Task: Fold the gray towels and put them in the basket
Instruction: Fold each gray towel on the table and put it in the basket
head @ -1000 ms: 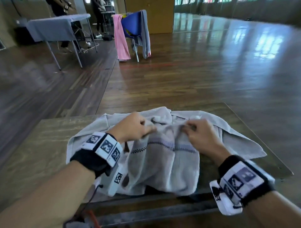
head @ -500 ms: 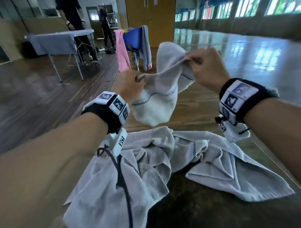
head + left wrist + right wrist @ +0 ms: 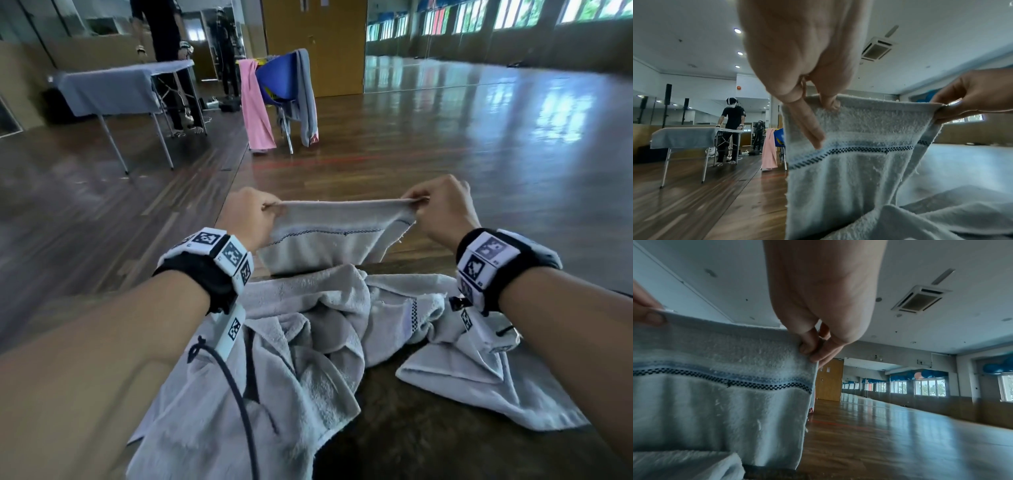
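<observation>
I hold a gray towel [image 3: 329,236] with a dark checked stripe up in the air, stretched flat by its top edge. My left hand [image 3: 253,214] pinches its left corner and my right hand [image 3: 442,209] pinches its right corner. The left wrist view shows the left hand [image 3: 818,100] pinching the hem of the towel [image 3: 855,162]. The right wrist view shows the right hand [image 3: 813,352] pinching the towel [image 3: 721,394] at its corner. The towel's lower part hangs down behind other crumpled gray towels [image 3: 308,342] lying on the table [image 3: 428,442]. No basket is in view.
Beyond the table's far edge lies open wooden floor [image 3: 445,144]. A blue chair [image 3: 277,82] draped with a pink towel [image 3: 255,106] and a gray one stands ahead. At far left a covered table [image 3: 113,89] has a person [image 3: 164,37] behind it.
One second ago both hands gripped the towel low on the table. They lifted it high and bunched, then drew apart and came down a little, so it now hangs stretched between them.
</observation>
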Demonstrator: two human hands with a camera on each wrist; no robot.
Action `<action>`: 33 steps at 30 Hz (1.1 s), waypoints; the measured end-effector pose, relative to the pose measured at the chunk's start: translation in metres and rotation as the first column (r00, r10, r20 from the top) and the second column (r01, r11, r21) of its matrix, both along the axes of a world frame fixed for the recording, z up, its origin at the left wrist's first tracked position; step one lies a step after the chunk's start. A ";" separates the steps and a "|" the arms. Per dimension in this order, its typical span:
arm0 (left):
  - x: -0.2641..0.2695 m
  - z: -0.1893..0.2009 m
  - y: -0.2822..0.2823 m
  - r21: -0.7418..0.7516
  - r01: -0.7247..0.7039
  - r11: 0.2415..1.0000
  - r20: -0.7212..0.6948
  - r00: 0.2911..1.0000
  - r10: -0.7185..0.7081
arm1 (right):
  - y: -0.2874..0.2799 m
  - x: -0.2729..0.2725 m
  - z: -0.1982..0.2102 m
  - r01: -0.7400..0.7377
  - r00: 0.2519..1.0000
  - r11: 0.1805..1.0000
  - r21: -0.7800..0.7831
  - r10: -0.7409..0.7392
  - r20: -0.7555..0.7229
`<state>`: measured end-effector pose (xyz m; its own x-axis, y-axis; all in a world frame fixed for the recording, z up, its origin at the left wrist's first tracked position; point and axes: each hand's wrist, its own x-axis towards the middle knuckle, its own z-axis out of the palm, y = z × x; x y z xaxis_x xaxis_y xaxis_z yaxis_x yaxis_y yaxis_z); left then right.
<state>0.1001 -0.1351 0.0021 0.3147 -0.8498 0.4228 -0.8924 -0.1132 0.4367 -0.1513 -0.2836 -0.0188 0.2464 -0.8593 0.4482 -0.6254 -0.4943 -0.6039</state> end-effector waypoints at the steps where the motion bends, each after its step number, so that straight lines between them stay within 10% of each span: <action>1: -0.001 0.003 0.001 -0.044 -0.015 0.999 0.011 1.000 0.015 | 0.001 0.001 0.003 -0.012 1.000 0.999 -0.031 0.012 0.023; 5: 0.000 0.004 0.013 -0.101 -0.079 0.992 0.060 0.995 0.085 | 0.009 -0.006 0.007 -0.064 0.995 0.990 -0.126 0.072 0.062; 14: -0.001 -0.031 0.086 0.341 -0.150 0.928 0.027 0.988 0.149 | 0.070 -0.045 -0.034 -0.220 0.942 0.955 0.201 0.262 -0.212; 23: -0.022 -0.017 0.173 0.391 0.045 0.919 -0.264 0.962 0.065 | 0.159 -0.103 -0.013 -0.334 0.942 0.901 0.277 0.330 0.061; 33: -0.072 0.040 0.242 0.500 0.255 0.827 -0.443 0.897 -0.009 | 0.221 -0.166 0.046 -0.388 0.894 0.744 0.545 0.447 0.026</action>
